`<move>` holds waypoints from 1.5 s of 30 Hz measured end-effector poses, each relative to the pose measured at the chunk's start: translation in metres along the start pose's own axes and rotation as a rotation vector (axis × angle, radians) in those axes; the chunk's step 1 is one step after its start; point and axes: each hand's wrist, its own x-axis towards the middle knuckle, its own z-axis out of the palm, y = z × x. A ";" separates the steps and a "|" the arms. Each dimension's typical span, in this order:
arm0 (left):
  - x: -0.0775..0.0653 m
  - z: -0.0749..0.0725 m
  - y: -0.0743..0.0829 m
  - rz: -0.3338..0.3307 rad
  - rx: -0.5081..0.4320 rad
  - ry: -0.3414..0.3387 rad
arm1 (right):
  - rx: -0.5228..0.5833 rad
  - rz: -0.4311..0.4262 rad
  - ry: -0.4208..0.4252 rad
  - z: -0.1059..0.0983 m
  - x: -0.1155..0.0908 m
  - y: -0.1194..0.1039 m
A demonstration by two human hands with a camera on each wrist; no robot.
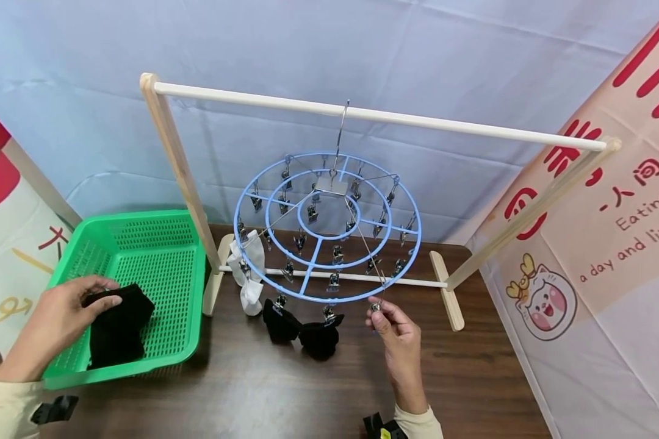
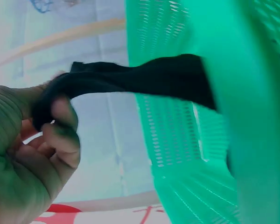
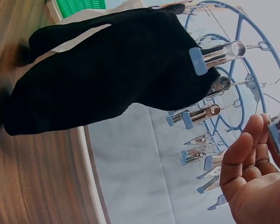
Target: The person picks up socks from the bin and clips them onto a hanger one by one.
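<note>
My left hand (image 1: 60, 314) pinches the top of a black sock (image 1: 119, 332) between thumb and fingers. That sock hangs down inside the green basket (image 1: 194, 329); the left wrist view shows its cloth (image 2: 130, 79) stretching from the fingers past the rim. At the near right side of a round blue clip hanger (image 1: 310, 274), my right hand (image 1: 398, 344) pinches a metal clip (image 1: 376, 307) with blue tips. Two more black socks (image 1: 320, 341) hang from clips on the near side. White socks (image 1: 251, 296) hang at the hanger's left.
A wooden rack stands on the brown table (image 1: 285, 396); its white top bar (image 1: 252, 100) carries the hanger's metal hook (image 1: 340, 131). Several vacant clips (image 1: 299, 241) dangle from the rings. Printed cloth (image 1: 582, 244) rises at the right, pale blue cloth behind.
</note>
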 end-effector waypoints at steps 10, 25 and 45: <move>0.000 -0.011 0.024 0.043 0.005 0.064 | 0.056 -0.068 -0.005 -0.002 -0.001 -0.002; -0.007 -0.014 0.060 0.098 -0.137 0.217 | 0.032 -0.055 -0.029 -0.001 0.002 -0.010; -0.014 -0.027 0.113 0.109 -0.373 0.183 | -0.005 -0.059 -0.066 -0.002 0.003 -0.013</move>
